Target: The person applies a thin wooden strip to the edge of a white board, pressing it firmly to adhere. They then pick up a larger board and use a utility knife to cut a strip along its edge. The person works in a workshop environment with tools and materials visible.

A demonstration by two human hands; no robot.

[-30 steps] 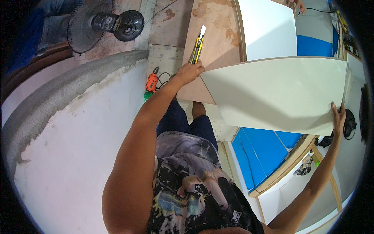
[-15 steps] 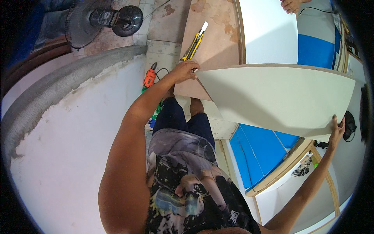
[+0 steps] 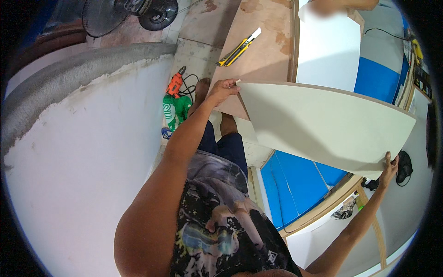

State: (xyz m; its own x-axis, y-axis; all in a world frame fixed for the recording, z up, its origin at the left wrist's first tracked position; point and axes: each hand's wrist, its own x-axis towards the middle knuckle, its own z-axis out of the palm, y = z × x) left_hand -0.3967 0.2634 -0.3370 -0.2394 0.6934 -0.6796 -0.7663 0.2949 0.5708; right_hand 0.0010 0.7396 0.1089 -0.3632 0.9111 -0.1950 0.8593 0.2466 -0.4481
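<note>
A large off-white panel (image 3: 323,124) stretches in front of me, tilted, with a long curved far edge. My left hand (image 3: 224,91) is closed at its left corner; a small pale tip shows at the fingertips, too small to name. My right hand (image 3: 390,167) grips the panel's right end, thumb on the upper face and fingers underneath. Beyond my left hand, a yellow and black utility knife (image 3: 237,47) lies on a brown wooden board (image 3: 258,27), its grey end pointing away from me. The panel's left part overlaps this board.
An orange power drill (image 3: 175,84) rests above a green bag (image 3: 173,111) on the floor at left. A white wall (image 3: 101,124) rises close to my left arm. A fan (image 3: 158,14) stands far left. Behind a white sheet (image 3: 328,51) is another person's arm (image 3: 355,4). Blue surfaces (image 3: 295,184) lie below the panel.
The panel has tilted a little, its right end now lower and nearer me, with both hands still on it. The other person's arm has come further into view at the top.
</note>
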